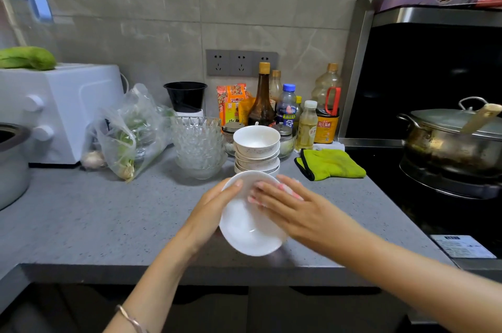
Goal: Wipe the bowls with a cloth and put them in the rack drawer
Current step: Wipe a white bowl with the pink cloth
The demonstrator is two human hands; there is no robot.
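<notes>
A white bowl (248, 232) is tilted above the grey counter (108, 210), its inside facing me. My left hand (214, 205) grips its left rim with the thumb over the edge. My right hand (288, 202) lies flat with straight fingers and presses a pink cloth (292, 191) against the bowl's upper inside; most of the cloth is hidden under the fingers. Just behind stands a stack of several white speckled bowls (256, 152). A stack of clear glass bowls (199, 146) stands to its left. No rack drawer is in view.
A green cloth (330, 164) lies at the right by the black stove with a steel pot (451, 139). Sauce bottles (288, 107) line the wall. A bag of greens (130, 131) and a white appliance (59, 112) stand left.
</notes>
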